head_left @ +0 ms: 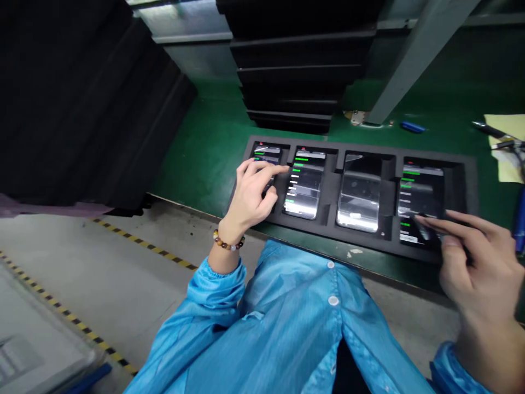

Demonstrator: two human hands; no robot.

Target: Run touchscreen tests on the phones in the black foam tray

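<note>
A black foam tray (463, 164) lies on the green bench and holds several phones side by side, screens lit. My left hand (254, 191) rests over the leftmost phone (266, 155), fingers apart, with the index finger stretched toward the second phone (304, 183). My right hand (476, 257) hovers at the rightmost phone (419, 197), its index and middle fingers stretched flat and touching the lower screen. The third phone (360, 191) lies untouched between them. Neither hand holds anything.
A stack of black trays (295, 65) stands behind the foam tray. A grey metal post (406, 60) rises at the back right, with a blue pen (412, 127) near its foot. Yellow paper and tools (506, 143) lie at the far right. The floor with hazard tape (135, 241) is at the left.
</note>
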